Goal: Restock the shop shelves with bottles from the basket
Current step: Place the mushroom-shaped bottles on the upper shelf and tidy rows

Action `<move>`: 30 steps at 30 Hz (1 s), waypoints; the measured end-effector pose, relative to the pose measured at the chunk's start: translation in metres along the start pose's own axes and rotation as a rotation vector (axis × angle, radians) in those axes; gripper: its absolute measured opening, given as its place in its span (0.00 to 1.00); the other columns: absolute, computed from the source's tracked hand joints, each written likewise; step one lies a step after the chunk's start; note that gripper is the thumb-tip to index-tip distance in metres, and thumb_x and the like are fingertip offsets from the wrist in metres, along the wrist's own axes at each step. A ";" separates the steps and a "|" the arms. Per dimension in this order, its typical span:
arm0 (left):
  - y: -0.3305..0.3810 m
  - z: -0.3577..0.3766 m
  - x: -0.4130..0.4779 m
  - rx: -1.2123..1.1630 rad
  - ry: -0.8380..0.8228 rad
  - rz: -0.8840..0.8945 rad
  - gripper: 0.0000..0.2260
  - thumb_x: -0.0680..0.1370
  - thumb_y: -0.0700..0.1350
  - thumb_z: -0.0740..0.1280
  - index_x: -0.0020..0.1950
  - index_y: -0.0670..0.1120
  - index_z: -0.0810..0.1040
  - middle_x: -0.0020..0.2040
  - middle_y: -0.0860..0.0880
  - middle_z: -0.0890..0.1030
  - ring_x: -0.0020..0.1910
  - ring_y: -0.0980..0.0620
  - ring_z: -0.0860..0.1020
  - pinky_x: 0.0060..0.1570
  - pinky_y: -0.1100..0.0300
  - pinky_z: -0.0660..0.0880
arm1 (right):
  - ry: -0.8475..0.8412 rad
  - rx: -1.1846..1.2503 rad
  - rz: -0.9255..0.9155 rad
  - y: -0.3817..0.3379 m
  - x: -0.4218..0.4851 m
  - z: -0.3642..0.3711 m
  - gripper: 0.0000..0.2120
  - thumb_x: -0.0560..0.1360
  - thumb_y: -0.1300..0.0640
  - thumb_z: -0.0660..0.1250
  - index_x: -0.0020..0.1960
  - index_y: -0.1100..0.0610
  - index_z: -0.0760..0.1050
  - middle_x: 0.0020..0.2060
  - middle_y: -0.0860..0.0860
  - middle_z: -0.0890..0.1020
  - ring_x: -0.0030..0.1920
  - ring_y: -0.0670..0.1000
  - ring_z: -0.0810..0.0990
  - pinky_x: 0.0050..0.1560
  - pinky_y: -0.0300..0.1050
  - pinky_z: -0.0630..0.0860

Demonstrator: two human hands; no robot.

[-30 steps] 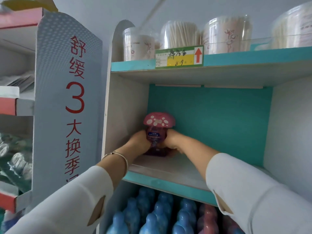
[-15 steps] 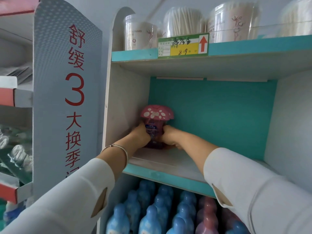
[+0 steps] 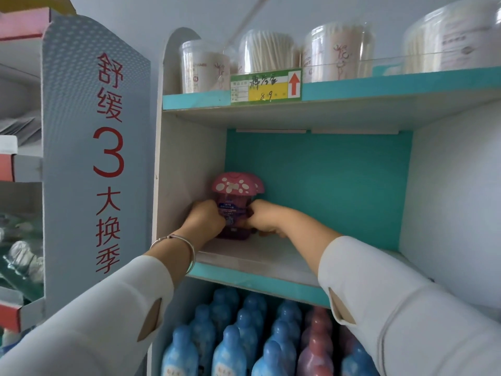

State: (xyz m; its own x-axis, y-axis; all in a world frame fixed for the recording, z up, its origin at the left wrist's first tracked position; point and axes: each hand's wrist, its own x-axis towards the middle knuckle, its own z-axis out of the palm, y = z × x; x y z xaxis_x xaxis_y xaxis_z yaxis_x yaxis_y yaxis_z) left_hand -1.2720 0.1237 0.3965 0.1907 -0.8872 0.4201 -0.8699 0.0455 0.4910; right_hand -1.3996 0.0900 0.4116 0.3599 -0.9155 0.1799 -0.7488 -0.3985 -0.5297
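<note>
Left hand (image 3: 206,219) and right hand (image 3: 264,221) both grip upright bottle (image 3: 233,207), on shelf (image 3: 257,256), near left wall

— What sits above the right hand (image 3: 264,222)?
— Clear round plastic tubs of cotton swabs (image 3: 267,51) in a row, high above it. A green-and-yellow paper price tag (image 3: 265,86) with a red arrow hangs just below them.
— And left of the left hand (image 3: 206,221)?
— A tall grey cardboard display panel (image 3: 67,158) printed with red characters and a large 3. Silvery wrapped packets (image 3: 19,256) lie further left, lower.

The bottle (image 3: 233,187) sits left on shelf (image 3: 257,257) (perhaps another behind).
</note>
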 end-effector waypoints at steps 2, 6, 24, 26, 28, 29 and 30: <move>0.004 -0.006 -0.008 -0.033 0.078 0.032 0.10 0.75 0.38 0.61 0.54 0.39 0.76 0.52 0.40 0.80 0.48 0.41 0.77 0.44 0.56 0.71 | 0.015 0.017 -0.011 -0.003 -0.017 -0.008 0.14 0.75 0.55 0.68 0.59 0.59 0.74 0.45 0.54 0.75 0.43 0.52 0.73 0.34 0.38 0.68; 0.025 -0.015 -0.048 -0.062 0.100 0.132 0.13 0.74 0.39 0.61 0.57 0.43 0.77 0.55 0.42 0.79 0.52 0.40 0.76 0.48 0.54 0.72 | 0.135 -0.031 -0.054 -0.007 -0.065 -0.022 0.17 0.75 0.57 0.68 0.62 0.61 0.75 0.55 0.56 0.79 0.55 0.55 0.77 0.51 0.43 0.72; 0.141 0.064 -0.348 -0.142 -0.285 0.410 0.11 0.77 0.46 0.61 0.56 0.46 0.79 0.54 0.43 0.80 0.57 0.42 0.77 0.54 0.55 0.73 | 0.049 -0.198 0.209 0.092 -0.410 -0.018 0.09 0.77 0.60 0.63 0.54 0.58 0.79 0.40 0.55 0.80 0.40 0.53 0.77 0.33 0.38 0.72; 0.155 0.085 -0.377 -0.108 -0.377 0.453 0.15 0.79 0.52 0.60 0.53 0.44 0.80 0.52 0.42 0.81 0.53 0.42 0.78 0.50 0.56 0.72 | -0.013 -0.175 0.293 0.118 -0.442 -0.007 0.06 0.77 0.58 0.62 0.49 0.57 0.78 0.41 0.56 0.81 0.41 0.54 0.79 0.38 0.45 0.77; 0.165 0.106 -0.401 -0.090 -0.473 0.481 0.16 0.78 0.54 0.60 0.50 0.44 0.80 0.50 0.41 0.81 0.50 0.41 0.78 0.47 0.56 0.72 | -0.092 -0.148 0.368 0.144 -0.468 0.006 0.05 0.77 0.59 0.61 0.46 0.56 0.76 0.43 0.54 0.80 0.41 0.52 0.79 0.40 0.46 0.76; 0.167 0.116 -0.411 -0.093 -0.517 0.487 0.14 0.77 0.52 0.61 0.49 0.44 0.80 0.50 0.42 0.81 0.50 0.42 0.78 0.48 0.55 0.73 | -0.128 -0.121 0.408 0.157 -0.480 0.012 0.04 0.77 0.59 0.61 0.46 0.55 0.75 0.44 0.53 0.80 0.41 0.51 0.79 0.40 0.44 0.75; 0.170 0.126 -0.420 -0.095 -0.555 0.496 0.11 0.75 0.50 0.62 0.49 0.45 0.80 0.50 0.43 0.81 0.51 0.42 0.79 0.51 0.54 0.75 | -0.163 -0.090 0.449 0.170 -0.490 0.019 0.04 0.77 0.59 0.61 0.47 0.55 0.75 0.44 0.52 0.79 0.41 0.50 0.79 0.38 0.43 0.74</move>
State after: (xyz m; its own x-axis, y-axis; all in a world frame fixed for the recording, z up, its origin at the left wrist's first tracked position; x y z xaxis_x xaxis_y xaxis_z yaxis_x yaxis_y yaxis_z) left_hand -1.5567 0.4463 0.2075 -0.4926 -0.8525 0.1748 -0.7463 0.5172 0.4191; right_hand -1.6921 0.4721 0.2177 0.0668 -0.9803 -0.1859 -0.8928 0.0245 -0.4498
